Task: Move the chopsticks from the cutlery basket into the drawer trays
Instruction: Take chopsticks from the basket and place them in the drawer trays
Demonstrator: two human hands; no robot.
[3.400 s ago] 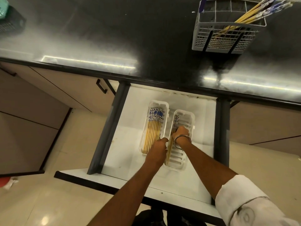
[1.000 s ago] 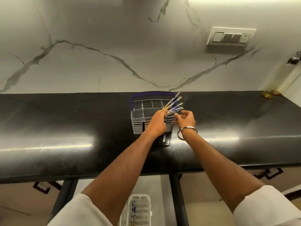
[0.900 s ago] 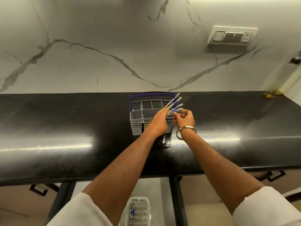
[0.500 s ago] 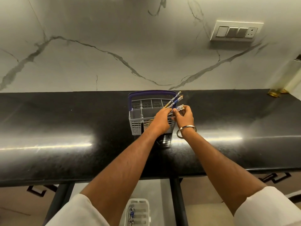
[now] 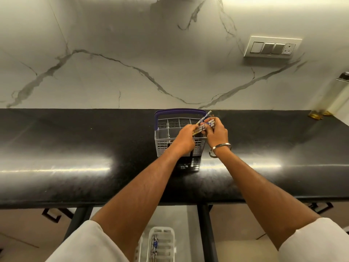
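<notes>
A grey cutlery basket [image 5: 164, 135] with a purple handle stands on the black counter. Both my hands meet over its right side. My left hand [image 5: 184, 138] grips the yellow shafts of a bundle of chopsticks [image 5: 204, 124] with blue-and-white patterned tops. My right hand [image 5: 217, 132], with a metal bangle on the wrist, closes its fingers around the patterned top ends. One more chopstick [image 5: 206, 115] leans out past the basket's handle. Below, between my forearms, a white drawer tray [image 5: 171, 242] holds a couple of chopsticks.
The black counter [image 5: 75, 148] runs the full width against a marble wall. A switch plate [image 5: 272, 47] sits on the wall at the upper right. A bottle [image 5: 338, 95] stands at the far right. Dark drawer rails [image 5: 206, 233] flank the open drawer below.
Since the tray frame, my view and hands rose to the basket. Over the last second my right hand has closed in on the chopstick tops, gathering them against my left hand.
</notes>
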